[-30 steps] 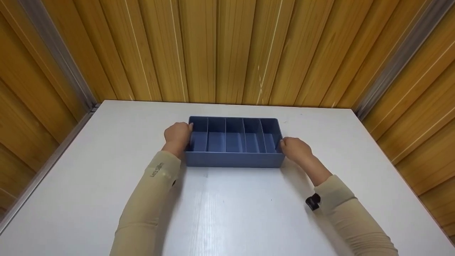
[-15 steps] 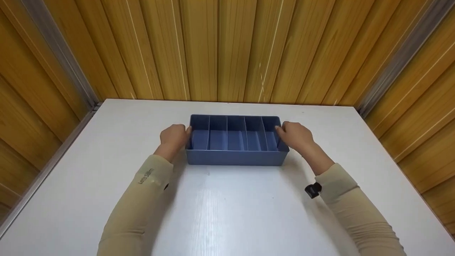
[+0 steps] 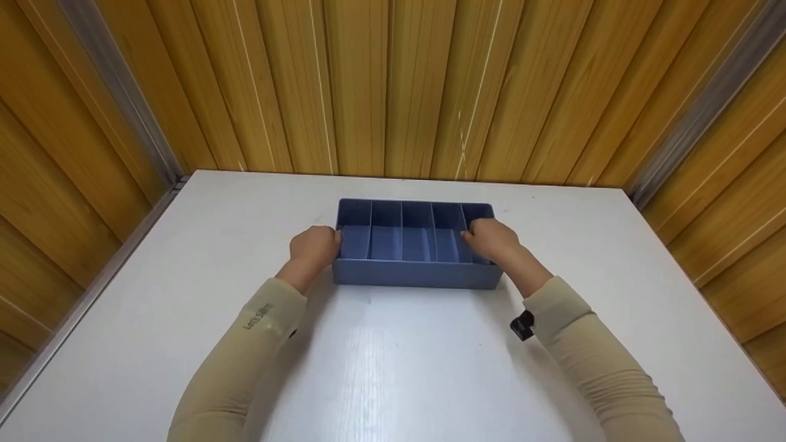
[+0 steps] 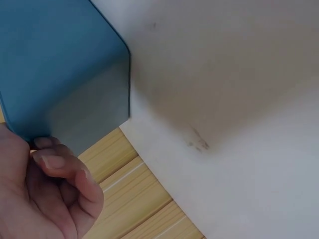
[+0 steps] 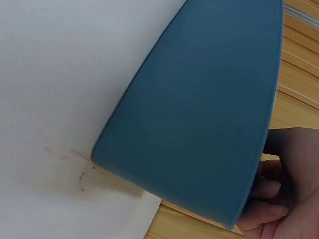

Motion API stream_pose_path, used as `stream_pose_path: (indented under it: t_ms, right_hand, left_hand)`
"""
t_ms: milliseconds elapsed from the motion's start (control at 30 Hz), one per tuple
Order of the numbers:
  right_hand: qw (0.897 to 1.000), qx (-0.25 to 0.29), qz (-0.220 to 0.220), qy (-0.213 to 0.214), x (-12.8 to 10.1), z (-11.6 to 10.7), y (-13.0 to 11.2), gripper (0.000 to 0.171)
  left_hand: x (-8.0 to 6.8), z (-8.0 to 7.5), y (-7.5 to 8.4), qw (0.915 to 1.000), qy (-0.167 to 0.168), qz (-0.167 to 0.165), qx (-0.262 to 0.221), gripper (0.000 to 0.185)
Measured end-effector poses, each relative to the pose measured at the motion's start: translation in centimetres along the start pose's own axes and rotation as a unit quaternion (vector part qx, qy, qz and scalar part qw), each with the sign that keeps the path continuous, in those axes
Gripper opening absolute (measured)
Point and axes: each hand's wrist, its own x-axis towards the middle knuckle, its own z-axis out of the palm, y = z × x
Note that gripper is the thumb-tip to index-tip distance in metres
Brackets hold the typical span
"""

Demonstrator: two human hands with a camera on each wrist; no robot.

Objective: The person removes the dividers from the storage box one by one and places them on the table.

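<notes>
A blue tray (image 3: 402, 273) with several narrow compartments lies on the white table in the head view, its open top facing up. At its left end, my left hand (image 3: 314, 247) grips the rim, thumb over the inside. In the left wrist view its curled fingers (image 4: 65, 172) meet the rim beside the outer wall. My right hand (image 3: 494, 239) holds the right end, its thumb reaching inward over the last compartment. The right wrist view shows curled right fingers (image 5: 266, 196) at the rim, with the thumb partly hidden behind the tray wall.
The white table (image 3: 381, 362) extends around the tray. Wood-patterned panels (image 3: 405, 92) rise behind its far edge and at both sides, with metal posts (image 3: 116, 92) in the corners. A black wrist device (image 3: 522, 325) sits at the right sleeve.
My right hand has shifted from the tray's outer right edge inward, so it now overlaps the last compartment. My left hand stays at the left rim. The tray's position on the table barely differs.
</notes>
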Motion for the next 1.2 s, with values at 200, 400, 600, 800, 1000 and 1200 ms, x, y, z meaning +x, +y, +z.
stream_pose_path:
  t_ms: [200,400,600,800,1000,1200]
  right_hand:
    - [1.0,0.005,0.004,-0.017,0.23,0.42,-0.12,0.032]
    - [1.0,0.002,0.007,-0.021,0.36,0.57,-0.18,0.033]
    - [1.0,-0.009,0.006,-0.019,0.43,0.9,-0.4,0.037]
    - [1.0,-0.017,0.003,-0.02,0.41,0.94,-0.5,0.04]
    - [1.0,-0.021,0.004,-0.016,0.38,0.9,-0.44,0.04]
    - [1.0,-0.021,-0.003,-0.013,0.41,0.99,-0.44,0.04]
  left_hand:
    - [-0.27,0.41,0.23,0.9997,0.022,0.002,-0.007,0.046]
    - [-0.23,0.68,0.2,0.9994,0.033,0.0,-0.011,0.046]
    - [-0.2,0.75,0.27,0.9996,0.028,-0.001,-0.008,0.046]
    - [-0.11,0.77,0.3,0.9997,0.021,-0.009,-0.01,0.046]
    - [-0.05,0.8,0.33,0.9997,0.022,-0.002,-0.011,0.046]
    - [-0.09,0.79,0.29,0.9998,0.016,-0.003,-0.007,0.049]
